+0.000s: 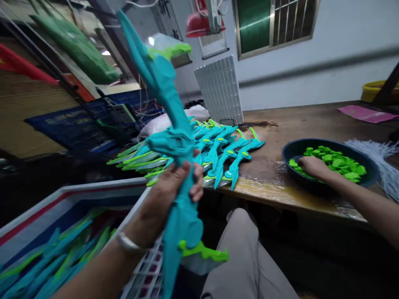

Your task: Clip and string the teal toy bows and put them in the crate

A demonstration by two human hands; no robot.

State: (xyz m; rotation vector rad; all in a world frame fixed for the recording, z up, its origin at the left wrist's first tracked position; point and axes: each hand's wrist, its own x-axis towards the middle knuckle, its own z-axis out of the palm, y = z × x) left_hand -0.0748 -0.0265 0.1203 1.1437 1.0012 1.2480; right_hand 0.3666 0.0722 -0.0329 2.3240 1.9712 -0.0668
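Left hand: clenched around the middle of a teal toy sword, held up and tilted, tip toward upper left, above the lap. A green piece is seen at its lower end. Right hand: laid in the dark bowl among green parts; its grasp cannot be told. More swords are piled on the table between the hands; others are seen in the crate, lower left.
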